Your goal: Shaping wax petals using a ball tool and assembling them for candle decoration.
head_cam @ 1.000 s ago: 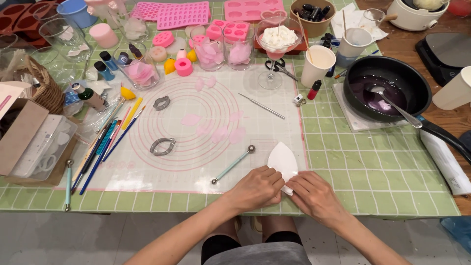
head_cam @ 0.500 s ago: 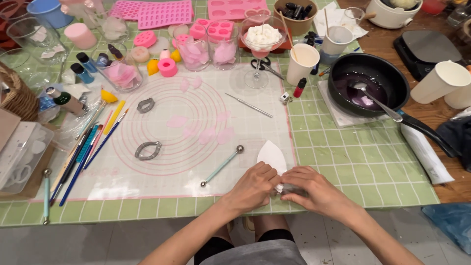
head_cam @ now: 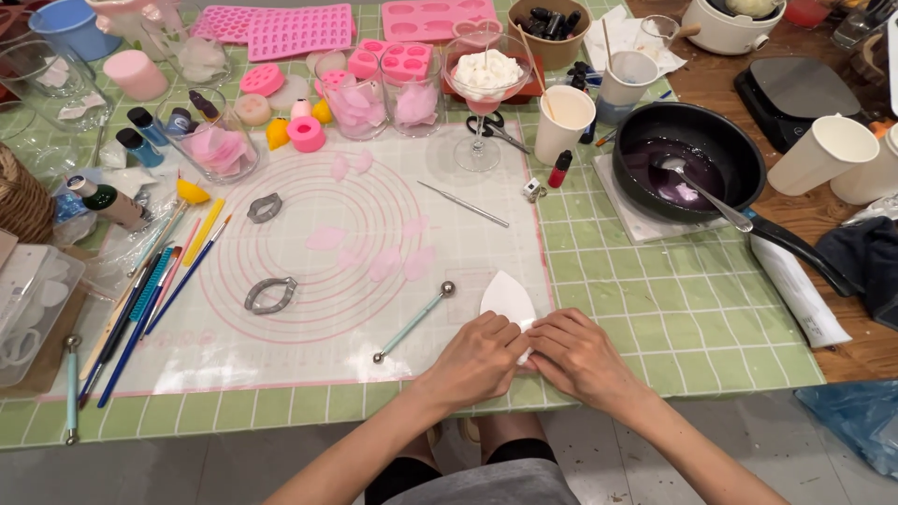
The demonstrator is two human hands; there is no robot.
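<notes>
Surface: green checked tablecloth [head_cam: 692, 318] with a translucent silicone work mat [head_cam: 318, 271] marked in pink rings laid on it; bare wood shows beyond the cloth, on the far right of the mat.
Item in hand: white petal-shaped piece [head_cam: 507, 297], pointed at the top, lying flat at the mat's near right corner.
Left hand [head_cam: 479, 355]: fingers curled, pressing down on the lower edge of the piece.
Right hand [head_cam: 582, 353]: fingertips meeting the left hand at the same lower edge; whether the piece is pinched or only pressed cannot be told.
Handling judgement: looks thin, light and pliable, likely easy to crease or tear; best taken by the broad lower edge, away from the fine tip.
Tool nearest: ball-ended modelling tool [head_cam: 412, 321], just left of the piece, untouched.
Packages: small bottles with dark and blue caps [head_cam: 142, 131] beyond the mat's far left corner; white tube [head_cam: 797, 292] with small print, right of the mat, beside the black pan [head_cam: 697, 159].
Cups: white paper cups [head_cam: 563, 123] along the mat's far right edge.
</notes>
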